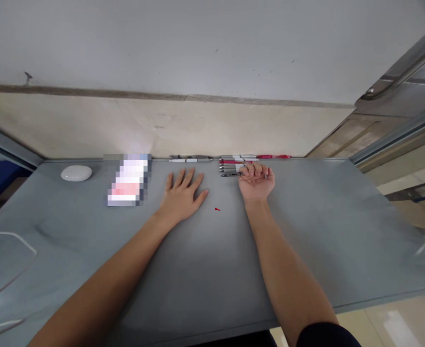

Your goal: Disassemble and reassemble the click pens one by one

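My left hand (179, 197) lies palm down on the grey table, fingers spread, holding nothing. To its right, my right hand (257, 182) is turned palm up with its fingers curled in. A dark grey pen (228, 175) runs into these curled fingers, and a small grey end shows at their right side; the middle is hidden. Just behind it lie several pens side by side, among them a red pen (230, 162) and white-and-grey ones, their right ends partly covered by my fingers. A small red mark (217, 209) is on the table between my hands.
Along the wall edge lie a white-and-grey pen (190, 160), a darker one behind it, and a red pen (275, 156). A blurred-out phone (128, 180) and a white computer mouse (76, 173) are on the left. A white cable (17, 235) curves at the near left.
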Tool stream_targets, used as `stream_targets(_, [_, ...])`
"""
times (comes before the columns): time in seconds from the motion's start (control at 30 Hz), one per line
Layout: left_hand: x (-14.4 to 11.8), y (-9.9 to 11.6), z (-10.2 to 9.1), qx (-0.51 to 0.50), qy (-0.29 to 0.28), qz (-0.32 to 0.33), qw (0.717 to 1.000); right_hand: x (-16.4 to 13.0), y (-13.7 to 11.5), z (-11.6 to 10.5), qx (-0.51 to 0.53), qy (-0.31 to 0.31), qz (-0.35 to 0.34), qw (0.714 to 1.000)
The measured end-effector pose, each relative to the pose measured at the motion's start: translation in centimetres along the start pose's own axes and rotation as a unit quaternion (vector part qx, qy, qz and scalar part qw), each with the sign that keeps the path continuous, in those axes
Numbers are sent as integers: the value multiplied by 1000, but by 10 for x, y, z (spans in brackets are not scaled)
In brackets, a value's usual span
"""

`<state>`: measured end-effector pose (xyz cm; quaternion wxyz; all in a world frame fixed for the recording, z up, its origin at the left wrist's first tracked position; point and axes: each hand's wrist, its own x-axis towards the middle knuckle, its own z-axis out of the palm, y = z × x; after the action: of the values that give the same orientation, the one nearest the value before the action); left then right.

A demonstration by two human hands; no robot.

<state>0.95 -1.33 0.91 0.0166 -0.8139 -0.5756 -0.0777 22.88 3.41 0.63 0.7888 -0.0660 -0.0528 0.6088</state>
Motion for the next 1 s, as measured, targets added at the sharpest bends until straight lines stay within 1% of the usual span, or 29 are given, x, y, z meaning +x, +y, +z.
stream_targets(0.13, [0, 0, -1, -2, -3, 2, 1000, 1, 0, -1, -30, -4, -10, 999])
stream_targets(0.27, [1, 0, 0, -4, -3, 3, 1000, -1, 0, 1, -79, 13, -25, 996])
stream_targets(0.47, [0, 0, 4, 0, 26, 11, 1000, -5, -1, 4, -93, 6, -32, 995])
stream_targets(0.53, [-1, 0, 5, 2, 42, 16, 999, -7, -1, 4, -96, 4, -34, 995])
stream_targets(0.63, [-1, 1, 4, 0, 82, 31, 996, -11, 3, 6, -106, -8, -31, 994])
stream_targets(0.8, [1, 4, -3, -28, 159, 91, 983, -24, 16, 14, -163, -33, -12, 986])
stream_targets(0.93, [4, 7, -11, -47, 194, 144, 969, -34, 29, 25, -103, -44, 42, 993])
stream_targets(1.0, [5, 7, -13, -55, 208, 160, 963, -38, 33, 29, -95, -40, 57, 993])
